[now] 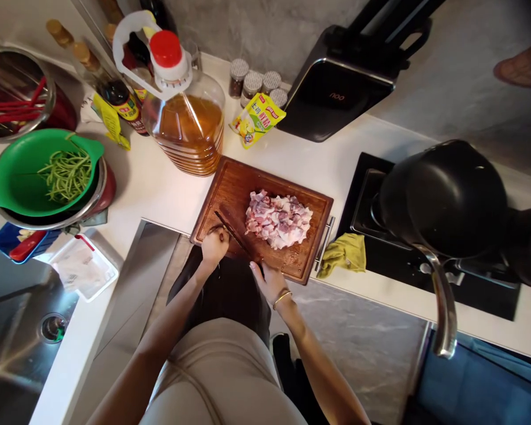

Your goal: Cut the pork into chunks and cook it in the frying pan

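A heap of chopped raw meat (279,218) was seen near the centre of the frame, spread over the right part of a brown wooden cutting board (234,177), which was set on the white desk (168,192). A dark knife (233,230) was held slantwise over the board's lower left part, its tip pointed toward the upper left of the frame. The right grip (268,280) was closed around the knife's near end at the board's lower edge, so that the handle was mostly hidden. The left grip (215,244) was curled into a fist just beside the blade; whether anything was pinched within it, or the blade touched, could not be told. The knife was judged stiff and fairly light, best taken by the handle alone, with the edge kept clear of the left grip, since the hold might be made slippery by meat juice. The meat was judged soft, wet and slick, light piece by piece but apt to slide apart if squeezed; it would be better scooped from beneath in small amounts than pinched from the top. The loaded board was judged stiff and heavier, best held level by its two short sides.
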### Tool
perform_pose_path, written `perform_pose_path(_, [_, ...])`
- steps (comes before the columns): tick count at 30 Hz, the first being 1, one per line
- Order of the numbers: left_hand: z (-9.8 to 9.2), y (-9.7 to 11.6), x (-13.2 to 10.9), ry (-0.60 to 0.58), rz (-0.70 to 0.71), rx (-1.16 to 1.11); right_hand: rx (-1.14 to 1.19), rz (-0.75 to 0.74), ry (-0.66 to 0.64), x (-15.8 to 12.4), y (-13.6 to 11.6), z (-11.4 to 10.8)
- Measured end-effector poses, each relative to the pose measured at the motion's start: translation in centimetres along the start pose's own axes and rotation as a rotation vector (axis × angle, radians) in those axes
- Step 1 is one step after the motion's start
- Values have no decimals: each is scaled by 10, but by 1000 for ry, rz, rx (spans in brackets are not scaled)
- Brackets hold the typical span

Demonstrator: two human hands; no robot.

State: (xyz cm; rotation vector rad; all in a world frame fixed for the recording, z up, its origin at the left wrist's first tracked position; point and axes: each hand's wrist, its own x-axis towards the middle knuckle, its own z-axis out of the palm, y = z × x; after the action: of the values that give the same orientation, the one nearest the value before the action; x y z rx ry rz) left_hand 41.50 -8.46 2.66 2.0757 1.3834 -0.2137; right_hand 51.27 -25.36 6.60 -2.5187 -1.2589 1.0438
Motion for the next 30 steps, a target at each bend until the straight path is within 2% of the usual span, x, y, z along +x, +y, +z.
perform_pose_path(8, [1, 1, 3, -20, -48, 31, -54, 52, -87, 5, -2, -6])
perform_pose_path(16, [-2, 7, 5, -80, -120, 29, -69, 89, -121, 10, -9, -6])
perform_pose_path(23, [-3, 5, 9, -97, -125, -18, -41, -3, -43, 31, 0, 5])
perform_pose_path(30, [-6, 4, 11, -134, -145, -37, 51, 90, -119, 38, 13, 12])
